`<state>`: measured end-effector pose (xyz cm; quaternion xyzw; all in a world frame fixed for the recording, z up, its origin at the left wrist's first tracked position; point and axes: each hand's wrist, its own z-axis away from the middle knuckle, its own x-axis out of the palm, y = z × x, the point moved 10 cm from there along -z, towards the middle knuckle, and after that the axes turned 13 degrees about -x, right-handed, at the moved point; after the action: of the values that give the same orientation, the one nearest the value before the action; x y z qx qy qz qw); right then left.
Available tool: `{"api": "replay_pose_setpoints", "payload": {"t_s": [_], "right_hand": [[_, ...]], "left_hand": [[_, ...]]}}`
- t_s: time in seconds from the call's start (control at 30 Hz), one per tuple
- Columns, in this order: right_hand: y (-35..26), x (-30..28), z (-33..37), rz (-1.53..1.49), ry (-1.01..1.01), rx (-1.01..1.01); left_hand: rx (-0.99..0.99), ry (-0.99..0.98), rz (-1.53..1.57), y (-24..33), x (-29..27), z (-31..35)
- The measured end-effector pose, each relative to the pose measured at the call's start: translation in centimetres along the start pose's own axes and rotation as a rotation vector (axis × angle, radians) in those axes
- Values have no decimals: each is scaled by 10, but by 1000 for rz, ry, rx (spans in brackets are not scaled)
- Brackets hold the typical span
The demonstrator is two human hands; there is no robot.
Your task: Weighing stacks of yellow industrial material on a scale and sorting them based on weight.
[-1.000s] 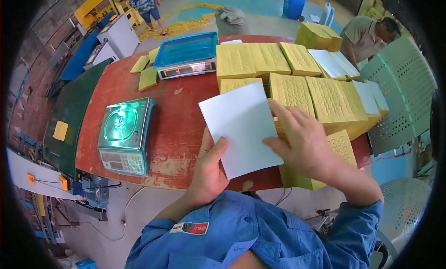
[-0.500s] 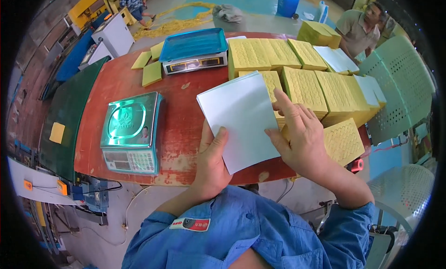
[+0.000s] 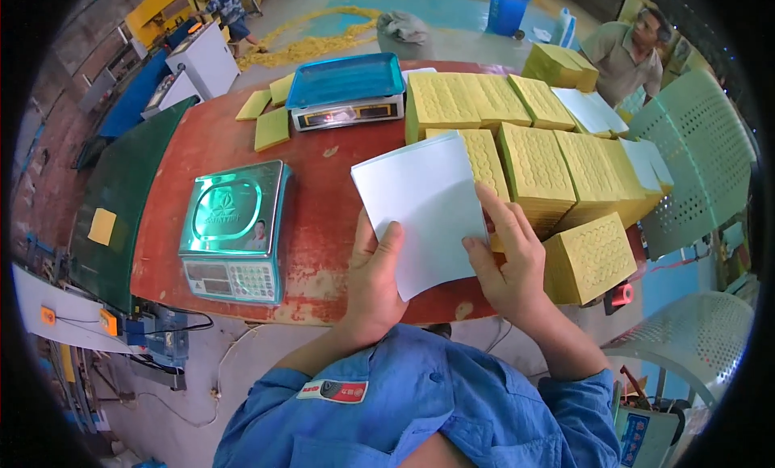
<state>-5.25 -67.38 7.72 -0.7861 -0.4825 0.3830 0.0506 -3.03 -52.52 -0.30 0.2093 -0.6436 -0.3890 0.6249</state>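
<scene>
- Two hands of mine are at a thin stack of white sheets [image 3: 425, 218], tilted in front of me over the near side of the red bench [image 3: 323, 177].
- My left hand [image 3: 375, 282] pinches the stack at its lower left edge, thumb on the front.
- My right hand [image 3: 510, 258] is at the right edge, thumb and forefinger spread apart; whether it grips, I cannot tell.
- To the left stands a scale with a shiny metal plate [image 3: 226, 214].
- Farther off is a scale with a blue tray [image 3: 347, 79], three yellow pads [image 3: 272, 130] to its left.
- On the right stand rows of patterned yellow stacks [image 3: 529, 161], some far ones topped with pale sheets [image 3: 585, 109].
- One yellow block [image 3: 593, 254] sits near my right hand.
</scene>
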Motion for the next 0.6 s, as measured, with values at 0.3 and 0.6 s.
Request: {"api": "replay_pose_setpoints", "payload": {"t_s": [0.3, 0.6], "right_hand": [[9, -10, 9, 76, 82, -23], [43, -9, 37, -383, 287, 318]], "left_hand": [[-20, -9, -47, 3, 17, -6], [149, -74, -242, 6, 29, -12]]}}
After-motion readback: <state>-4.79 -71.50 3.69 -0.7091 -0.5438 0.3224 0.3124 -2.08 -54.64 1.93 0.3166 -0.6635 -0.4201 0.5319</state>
